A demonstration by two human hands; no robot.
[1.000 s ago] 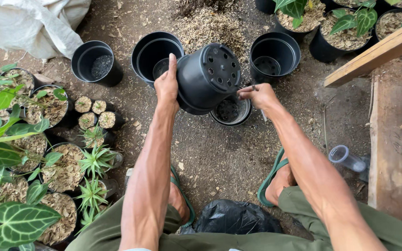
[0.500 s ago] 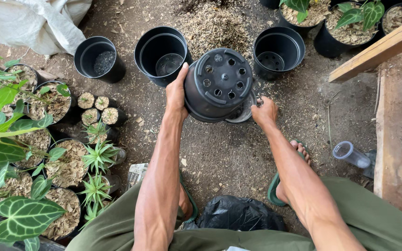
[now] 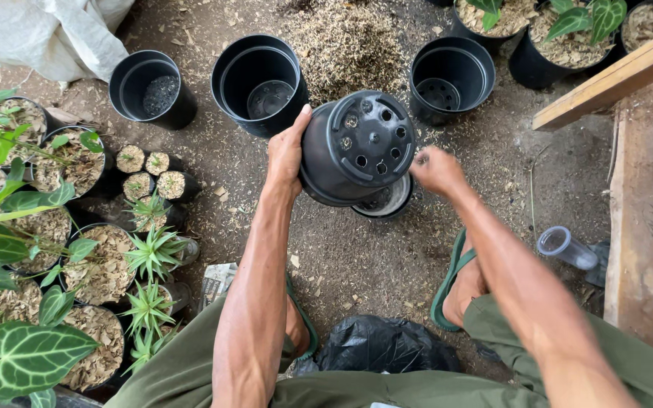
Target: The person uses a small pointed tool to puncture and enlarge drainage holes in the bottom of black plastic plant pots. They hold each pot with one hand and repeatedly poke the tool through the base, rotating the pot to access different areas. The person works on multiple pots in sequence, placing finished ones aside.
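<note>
While the left hand (image 3: 285, 155) clasped the side of an upturned black pot (image 3: 357, 147), its holed base facing up, the right hand (image 3: 436, 170) stayed closed at its rim above a smaller pot (image 3: 387, 200) on the ground. Three pots (image 3: 258, 83) behind stood unfilled; the right fingers' contents could not be made out.

We hold the upturned pot (image 3: 357, 147) between our hands, left hand (image 3: 287, 151) at its left wall, right hand (image 3: 436, 170) just right of it. Under it sits a smaller pot (image 3: 387, 202), perhaps on the ground. Three open pots (image 3: 255, 72) stand behind; potted plants (image 3: 88, 261) crowd the left.
</note>
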